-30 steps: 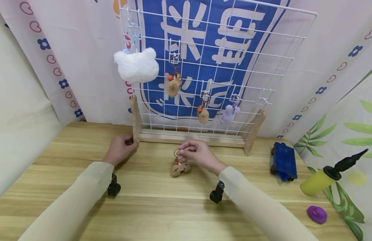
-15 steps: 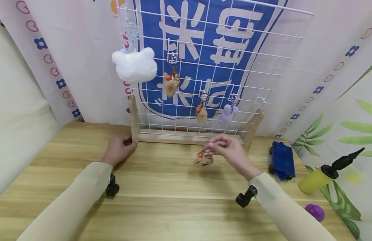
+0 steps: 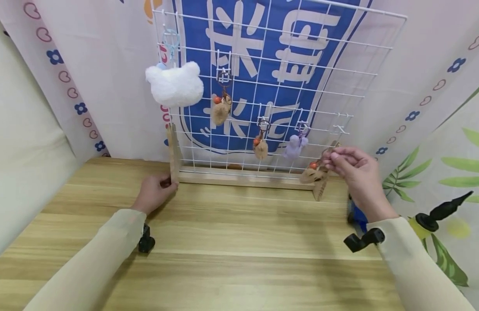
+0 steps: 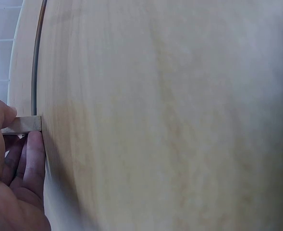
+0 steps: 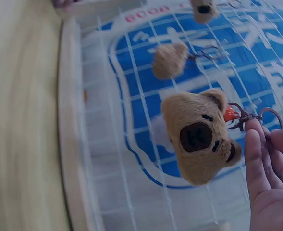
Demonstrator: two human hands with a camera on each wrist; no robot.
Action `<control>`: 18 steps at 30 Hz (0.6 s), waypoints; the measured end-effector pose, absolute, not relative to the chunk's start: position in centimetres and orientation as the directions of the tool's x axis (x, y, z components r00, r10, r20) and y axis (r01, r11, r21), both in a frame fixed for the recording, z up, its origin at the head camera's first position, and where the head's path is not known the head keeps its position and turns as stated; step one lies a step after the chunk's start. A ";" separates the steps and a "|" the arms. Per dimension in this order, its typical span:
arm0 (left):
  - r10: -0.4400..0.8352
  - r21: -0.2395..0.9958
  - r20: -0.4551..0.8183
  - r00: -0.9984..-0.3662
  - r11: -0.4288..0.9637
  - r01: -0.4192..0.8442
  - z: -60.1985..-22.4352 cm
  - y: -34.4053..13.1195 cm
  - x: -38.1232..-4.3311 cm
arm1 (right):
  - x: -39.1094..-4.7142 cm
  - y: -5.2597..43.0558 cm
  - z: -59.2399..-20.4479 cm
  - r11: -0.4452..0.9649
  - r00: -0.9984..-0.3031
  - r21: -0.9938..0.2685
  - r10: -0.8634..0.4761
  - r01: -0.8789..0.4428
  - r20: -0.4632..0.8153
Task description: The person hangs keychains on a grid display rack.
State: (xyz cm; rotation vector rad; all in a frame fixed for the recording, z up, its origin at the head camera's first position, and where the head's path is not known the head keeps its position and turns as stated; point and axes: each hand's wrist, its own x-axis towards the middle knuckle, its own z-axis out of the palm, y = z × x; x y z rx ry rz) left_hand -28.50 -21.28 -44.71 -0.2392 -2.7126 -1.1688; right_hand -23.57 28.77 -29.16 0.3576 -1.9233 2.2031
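Note:
My right hand (image 3: 354,175) pinches the ring of a brown plush bear-head keychain (image 5: 196,137) with a red-orange bead, up at the right end of a white wire grid rack (image 3: 239,99). The bear head dangles from the fingers, overlapping the rack's right wooden foot (image 3: 320,190) in the head view. Near the hand, a bare white hook (image 3: 340,129) sticks out from the grid. My left hand (image 3: 154,192) grips the rack's left wooden foot (image 3: 173,155) low at the table, thumb on one side and fingers on the other in the left wrist view (image 4: 23,125).
A white plush keychain (image 3: 175,84), two brown plush keychains (image 3: 222,110) and a lilac plush keychain (image 3: 295,147) hang on the grid. At the right, a blue toy cart (image 3: 357,216) is partly behind the right arm, beside a yellow pump bottle (image 3: 421,226).
My right hand has lifted the bear keychain off the wooden table and carried it right and up to the rack's right end. My left hand stays on the rack's foot.

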 end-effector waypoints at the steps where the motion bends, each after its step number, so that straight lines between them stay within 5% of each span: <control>1: 0.077 0.702 0.224 -0.972 0.678 0.216 -44.7 -21.3 -28.5 | -23.7 29.1 -28.9 -0.149 -0.948 -0.937 0.006 -0.317 0.320; 18: 0.070 0.722 0.177 -0.982 0.669 0.178 -44.5 -21.3 -28.4 | -26.4 31.7 -27.1 -0.191 -0.943 -0.932 0.193 -0.307 0.271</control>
